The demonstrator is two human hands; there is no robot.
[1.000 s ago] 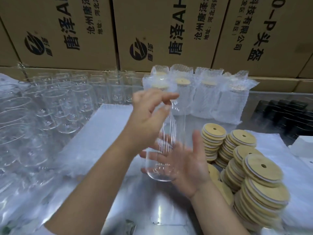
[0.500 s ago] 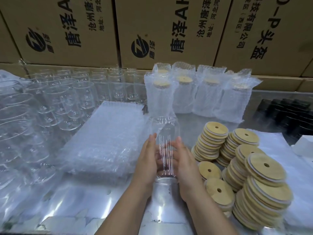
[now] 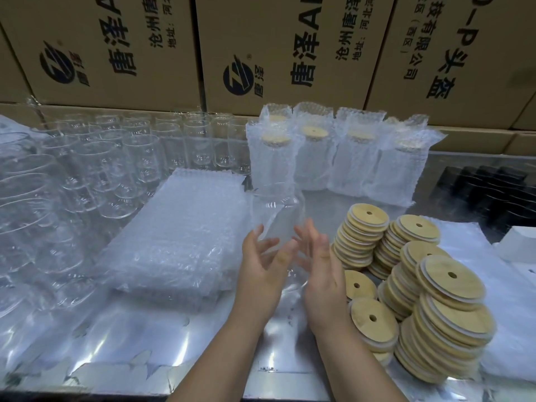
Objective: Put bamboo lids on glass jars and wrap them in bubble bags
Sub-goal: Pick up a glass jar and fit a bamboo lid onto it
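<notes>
A clear glass jar (image 3: 275,210) with no lid stands upright on the shiny metal table (image 3: 139,358), between my two hands. My left hand (image 3: 261,271) is at its left side and my right hand (image 3: 322,274) at its right, both with fingers straight and spread, fingertips at the glass. Motion blur hides whether they press it. Stacks of round bamboo lids (image 3: 452,281) with a centre hole lean at the right, close to my right wrist. A flat pile of bubble bags (image 3: 179,236) lies left of the jar.
Several jars with lids, wrapped in bubble bags (image 3: 313,161), stand in a row at the back. Several bare glass jars (image 3: 116,169) crowd the left and back left. Cardboard boxes (image 3: 290,53) wall off the rear. Black items (image 3: 493,192) and a white box (image 3: 519,245) sit far right.
A second ago I held the jar lifted and tilted in both hands. It came down upright with my palms flat on its sides. My fingers have now spread and loosened.
</notes>
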